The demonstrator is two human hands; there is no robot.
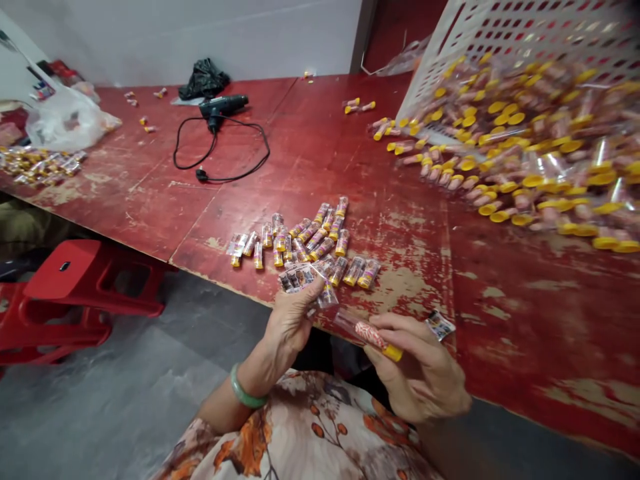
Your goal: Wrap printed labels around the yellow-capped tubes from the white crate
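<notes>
Between the thumb and fingers of my right hand (pixel 425 370) is a clear plastic tube (pixel 370 333) with a yellow cap and a red-and-white patterned filling, tilted so the cap points toward me. My left hand (pixel 295 320) pinches a printed clear plastic sleeve (pixel 300 275) close to the tube's far end; the two look apart. Just beyond the left hand lie several labelled tubes (pixel 320 233) with yellow caps, loosely gathered on the table. Near my right fingers a small printed piece (pixel 440 325) rests on the table edge.
On the worn red table (pixel 310 160), a white perforated basket (pixel 425 73) lies at the right, spilling many yellow-capped tubes (pixel 525 153). A heat gun (pixel 223 107) with its cord, a black bag (pixel 204 79) and a white bag (pixel 67 117) are farther back. Red stools (pixel 90 280) stand left.
</notes>
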